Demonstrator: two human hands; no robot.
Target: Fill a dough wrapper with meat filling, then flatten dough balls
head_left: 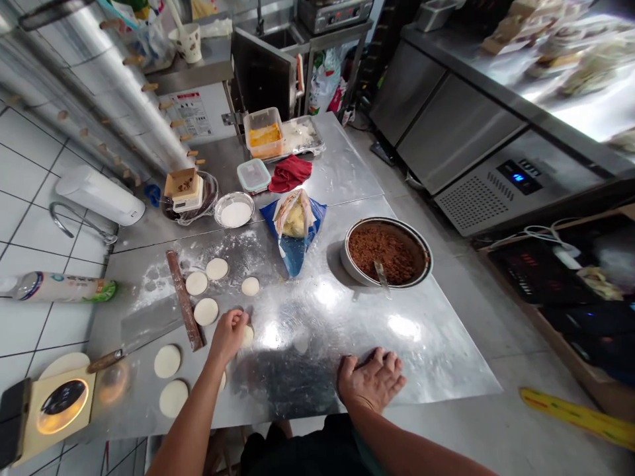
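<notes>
My left hand (230,335) is closed, its fingers curled together beside a dough round (247,336) that it partly covers. Whether the fingertips grip anything is hidden. More flat, pale dough rounds lie around it, among them one (206,311) by the rolling pin and one (251,286) farther off. The brown wooden rolling pin (184,301) rests left of my hand. My right hand (372,381) is open near the table's front edge, fingers spread, holding nothing. Beyond it stands a metal bowl (346,259) of brown crumbly filling (380,250), with a flat metal utensil (382,277) leaning in it.
An opened blue bag (294,254) stands mid-table. Behind are a flour bowl (235,210), a red cloth (290,173), a lidded container (253,176) and a tub with orange contents (264,135). At left lie a wooden-handled blade (106,361) and a lit cream-coloured device (62,404).
</notes>
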